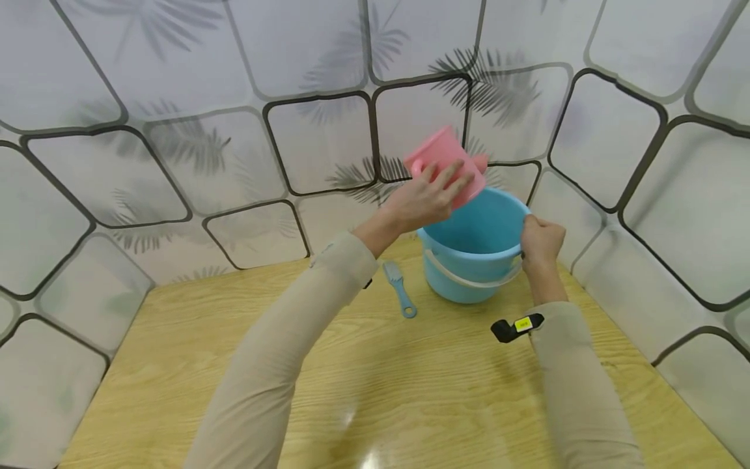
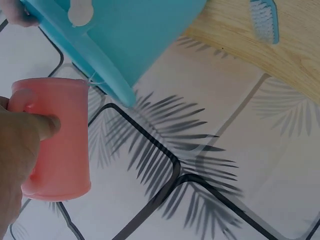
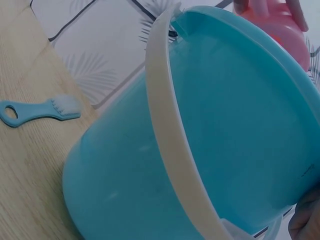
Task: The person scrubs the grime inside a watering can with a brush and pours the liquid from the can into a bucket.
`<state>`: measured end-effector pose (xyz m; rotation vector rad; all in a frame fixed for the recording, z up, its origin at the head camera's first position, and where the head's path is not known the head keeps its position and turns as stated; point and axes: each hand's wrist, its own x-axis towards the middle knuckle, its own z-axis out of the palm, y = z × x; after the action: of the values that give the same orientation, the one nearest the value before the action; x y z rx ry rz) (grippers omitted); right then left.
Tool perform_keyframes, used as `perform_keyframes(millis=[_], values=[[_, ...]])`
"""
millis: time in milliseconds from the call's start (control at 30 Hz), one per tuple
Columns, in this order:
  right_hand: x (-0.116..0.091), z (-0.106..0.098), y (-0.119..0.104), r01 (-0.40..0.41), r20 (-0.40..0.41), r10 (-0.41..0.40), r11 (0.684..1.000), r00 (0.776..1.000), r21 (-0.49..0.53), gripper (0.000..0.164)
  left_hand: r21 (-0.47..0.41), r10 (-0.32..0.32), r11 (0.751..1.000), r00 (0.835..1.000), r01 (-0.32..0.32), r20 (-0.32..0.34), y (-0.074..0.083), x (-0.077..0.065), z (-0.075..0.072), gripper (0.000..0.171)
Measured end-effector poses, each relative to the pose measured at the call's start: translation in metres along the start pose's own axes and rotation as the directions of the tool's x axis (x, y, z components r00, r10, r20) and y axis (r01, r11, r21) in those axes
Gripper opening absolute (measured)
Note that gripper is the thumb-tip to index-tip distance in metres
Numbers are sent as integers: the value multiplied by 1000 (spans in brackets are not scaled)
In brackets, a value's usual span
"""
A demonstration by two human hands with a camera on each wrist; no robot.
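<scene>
My left hand (image 1: 424,198) holds a pink plastic cup (image 1: 450,156), tilted above the left rear rim of a light blue bucket (image 1: 469,280). The left wrist view shows the thumb pressed on the side of the cup (image 2: 65,145) beside its handle. A thin clear streak runs between the cup's edge and the bucket's rim in that view. On the bucket's right side, my right hand (image 1: 541,241) grips the rim. The white bail handle (image 3: 170,125) hangs down across the bucket's front. The contents of the cup are hidden.
A blue-handled brush (image 1: 400,290) with white bristles lies on the wooden table (image 1: 193,365), left of the bucket. Patterned walls (image 1: 322,143) rise close behind the table and along its right side. Black wrist cameras (image 1: 515,327) sit on the sleeves.
</scene>
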<state>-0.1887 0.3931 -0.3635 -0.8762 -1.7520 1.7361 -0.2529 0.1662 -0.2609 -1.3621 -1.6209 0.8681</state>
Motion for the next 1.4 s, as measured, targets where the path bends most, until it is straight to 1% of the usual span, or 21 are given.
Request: perform_keyframes(millis=[133, 267, 367, 467, 567, 633, 800, 867, 967, 1033, 1167, 1233, 1333, 1400], values=[[-1, -2, 0, -14, -1, 14, 1000, 1000, -25, 51, -47, -13, 999, 1000, 13, -5, 6, 5, 4, 38], [-2, -1, 2, -24, -3, 24, 1000, 1000, -20, 50, -83, -20, 996, 999, 17, -32, 13, 11, 5, 37], [-3, 2, 4, -11, -2, 11, 1000, 1000, -5, 51, -74, -9, 997, 999, 6, -38, 16, 10, 9, 36], [-3, 3, 4, 0, 1, 0, 1000, 1000, -11, 52, -56, 10, 998, 1000, -11, -20, 16, 6, 14, 35], [-3, 3, 3, 2, 2, -2, 1000, 1000, -21, 53, -42, 20, 999, 1000, -20, -13, 16, 5, 15, 36], [-4, 2, 3, 0, 2, 0, 1000, 1000, -21, 53, -48, 18, 999, 1000, -18, -14, 17, 7, 13, 38], [-4, 0, 0, -4, -23, 3, 1000, 1000, -20, 51, -49, 56, 997, 996, -59, -65, 21, 12, 8, 42], [-5, -1, 0, -4, -27, 3, 1000, 1000, -19, 51, -30, 68, 997, 994, -71, -80, 23, 12, 8, 46], [-5, -3, 0, -3, -31, 2, 1000, 1000, -9, 50, -13, 64, 998, 994, -66, -87, 23, 12, 9, 48], [-5, -3, 0, -3, -40, 3, 1000, 999, -6, 49, -10, 67, 998, 992, -69, -105, 23, 12, 9, 47], [-5, -3, -1, -1, -37, 1, 1000, 999, -6, 47, -2, 41, 999, 993, -41, -109, 22, 12, 9, 40], [-5, -2, -1, 8, -33, -8, 1000, 999, -10, 48, -8, 21, 1000, 995, -21, -97, 21, 11, 10, 36], [-5, -1, -2, 15, -34, -15, 1000, 999, -18, 51, -5, 33, 999, 992, -34, -125, 22, 10, 11, 39], [-5, 0, -2, 15, -36, -16, 1000, 999, -24, 51, 3, 32, 999, 991, -32, -127, 22, 9, 12, 43]])
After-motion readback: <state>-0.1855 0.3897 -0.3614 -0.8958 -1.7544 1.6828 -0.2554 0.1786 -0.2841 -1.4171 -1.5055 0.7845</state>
